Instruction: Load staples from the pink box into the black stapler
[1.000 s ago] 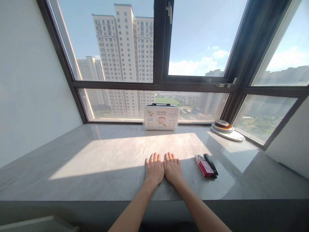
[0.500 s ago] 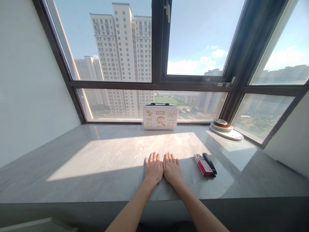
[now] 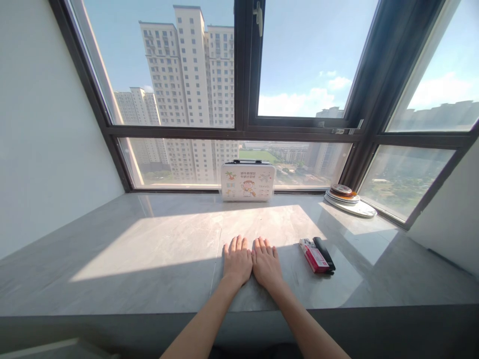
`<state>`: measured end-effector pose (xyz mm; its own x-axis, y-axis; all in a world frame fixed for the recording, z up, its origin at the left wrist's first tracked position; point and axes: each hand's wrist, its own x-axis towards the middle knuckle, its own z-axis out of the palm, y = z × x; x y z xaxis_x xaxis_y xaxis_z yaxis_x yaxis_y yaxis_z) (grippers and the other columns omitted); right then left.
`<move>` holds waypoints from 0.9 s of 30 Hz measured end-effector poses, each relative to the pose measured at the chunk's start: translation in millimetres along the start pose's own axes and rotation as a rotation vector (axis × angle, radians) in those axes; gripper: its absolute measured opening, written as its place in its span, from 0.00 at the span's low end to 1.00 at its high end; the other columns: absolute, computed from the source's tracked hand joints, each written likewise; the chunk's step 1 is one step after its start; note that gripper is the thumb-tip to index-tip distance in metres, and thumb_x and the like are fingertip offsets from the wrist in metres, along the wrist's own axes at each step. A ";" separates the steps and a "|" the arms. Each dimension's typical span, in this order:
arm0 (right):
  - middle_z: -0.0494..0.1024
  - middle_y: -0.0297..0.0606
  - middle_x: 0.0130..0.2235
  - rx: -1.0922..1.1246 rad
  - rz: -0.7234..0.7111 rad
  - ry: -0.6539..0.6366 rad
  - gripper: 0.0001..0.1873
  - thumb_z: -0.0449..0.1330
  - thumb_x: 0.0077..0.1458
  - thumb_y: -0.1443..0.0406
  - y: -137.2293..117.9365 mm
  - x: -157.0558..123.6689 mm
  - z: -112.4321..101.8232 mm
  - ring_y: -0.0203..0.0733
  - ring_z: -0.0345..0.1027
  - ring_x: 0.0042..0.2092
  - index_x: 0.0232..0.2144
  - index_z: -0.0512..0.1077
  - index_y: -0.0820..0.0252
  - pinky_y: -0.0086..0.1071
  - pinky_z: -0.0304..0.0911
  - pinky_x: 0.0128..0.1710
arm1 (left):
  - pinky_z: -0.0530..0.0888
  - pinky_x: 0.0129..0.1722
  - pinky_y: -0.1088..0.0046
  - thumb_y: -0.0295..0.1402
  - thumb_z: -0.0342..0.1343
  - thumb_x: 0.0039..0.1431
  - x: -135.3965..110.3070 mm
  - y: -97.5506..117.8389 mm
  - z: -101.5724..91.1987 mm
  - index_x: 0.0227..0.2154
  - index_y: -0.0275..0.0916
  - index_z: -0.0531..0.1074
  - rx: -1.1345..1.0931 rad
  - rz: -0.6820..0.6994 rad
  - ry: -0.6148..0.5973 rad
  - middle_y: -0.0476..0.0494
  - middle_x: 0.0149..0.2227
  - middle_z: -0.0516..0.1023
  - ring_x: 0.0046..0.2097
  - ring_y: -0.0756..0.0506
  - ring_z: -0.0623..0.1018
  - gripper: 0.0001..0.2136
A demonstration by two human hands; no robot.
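My left hand (image 3: 237, 260) and my right hand (image 3: 266, 262) lie flat, palms down, side by side on the grey marble sill (image 3: 149, 249), thumbs touching. Both hands are open with fingers stretched out and hold nothing. Just right of my right hand lie a red and white packet (image 3: 314, 256) and a black slim object (image 3: 324, 254) beside it, a short gap away. A white case with a cartoon print (image 3: 247, 182) stands upright against the window, straight ahead of my hands.
A stack of round plates (image 3: 349, 200) sits at the back right corner of the sill. Dark window frames (image 3: 245, 75) rise behind, with a white wall (image 3: 45, 129) on the left and another on the right. The sill's front edge runs below my forearms.
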<state>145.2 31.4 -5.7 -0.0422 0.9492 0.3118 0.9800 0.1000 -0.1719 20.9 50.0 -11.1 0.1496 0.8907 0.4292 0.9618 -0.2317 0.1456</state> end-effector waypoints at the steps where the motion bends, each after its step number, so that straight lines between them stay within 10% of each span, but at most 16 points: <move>1: 0.51 0.47 0.72 -0.001 0.000 0.004 0.30 0.36 0.71 0.58 0.1 -0.3 0.1 0.51 0.39 0.72 0.70 0.54 0.58 0.50 0.36 0.68 | 0.50 0.68 0.46 0.40 0.39 0.70 0.1 -0.1 0.2 0.67 0.46 0.60 0.001 -0.002 -0.002 0.41 0.70 0.57 0.70 0.38 0.56 0.24; 27: 0.53 0.44 0.72 -0.003 0.000 0.002 0.29 0.37 0.71 0.60 -3.5 -8.0 -10.3 0.51 0.40 0.72 0.70 0.55 0.57 0.49 0.37 0.67 | 0.52 0.68 0.47 0.39 0.39 0.71 -12.7 4.2 -6.4 0.66 0.44 0.61 0.005 -0.001 0.050 0.40 0.70 0.58 0.70 0.38 0.56 0.24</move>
<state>144.1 20.3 2.0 -0.0417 0.9487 0.3135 0.9806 0.0990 -0.1692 21.6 35.2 -10.3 0.1373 0.8701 0.4733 0.9630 -0.2291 0.1418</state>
